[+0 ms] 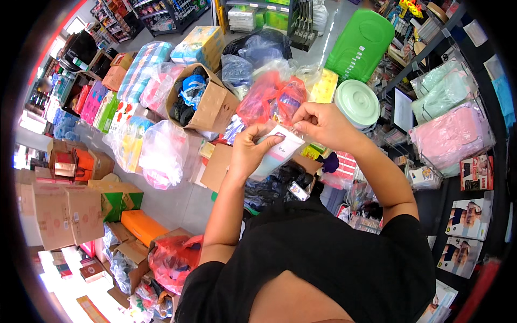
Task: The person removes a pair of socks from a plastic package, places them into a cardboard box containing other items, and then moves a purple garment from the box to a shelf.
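My left hand (252, 150) grips a clear plastic packet (264, 166) by its upper left side, thumb across the front. A white and pink card with writing (281, 142) shows through the plastic, above something pale blue. At the packet's upper right corner, my right hand (323, 121) pinches the plastic between thumb and fingertips. Just beyond both hands lies a translucent red plastic bag (262, 99) with packaged goods inside. Black plastic-wrapped goods (264, 191) sit in an open cardboard box below the packet, close to my body.
An open carton (218, 105) holds dark and blue items. A green plastic lid (359, 44) and a round pale-green lidded bucket (357, 101) stand ahead. Hanging packs of pink textiles (450, 129) line the right rack. Stacked cardboard boxes (66, 212) and an orange box (143, 226) are at left.
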Demonstrator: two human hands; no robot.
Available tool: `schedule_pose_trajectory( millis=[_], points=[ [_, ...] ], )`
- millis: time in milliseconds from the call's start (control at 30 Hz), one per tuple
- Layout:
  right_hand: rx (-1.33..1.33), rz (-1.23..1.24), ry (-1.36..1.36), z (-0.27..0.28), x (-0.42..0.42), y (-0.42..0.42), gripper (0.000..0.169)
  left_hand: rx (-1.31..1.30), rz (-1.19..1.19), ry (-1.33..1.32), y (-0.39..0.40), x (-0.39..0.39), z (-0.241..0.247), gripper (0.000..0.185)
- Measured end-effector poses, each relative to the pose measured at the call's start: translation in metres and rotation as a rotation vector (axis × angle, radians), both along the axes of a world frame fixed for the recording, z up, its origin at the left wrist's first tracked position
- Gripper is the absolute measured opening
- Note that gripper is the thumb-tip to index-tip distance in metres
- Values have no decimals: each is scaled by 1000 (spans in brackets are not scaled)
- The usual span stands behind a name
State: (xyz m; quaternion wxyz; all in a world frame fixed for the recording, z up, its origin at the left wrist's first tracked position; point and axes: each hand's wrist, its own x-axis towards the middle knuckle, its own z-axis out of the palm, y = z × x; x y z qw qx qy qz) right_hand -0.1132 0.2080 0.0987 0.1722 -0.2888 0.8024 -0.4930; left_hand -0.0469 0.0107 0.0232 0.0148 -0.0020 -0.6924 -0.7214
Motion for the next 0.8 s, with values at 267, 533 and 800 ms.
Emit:
schedule_pose_trajectory(
  millis=[267, 533, 800],
  points=[
    [146, 83, 354, 3, 3, -1, 6, -34, 59, 80, 9, 5, 5, 17],
    [86, 94, 575, 2, 2, -1, 8, -92, 130, 176, 7, 6, -4, 11],
    [34, 27, 681, -8, 10, -13, 8, -44, 188, 136, 6, 7, -7, 10]
  ],
)
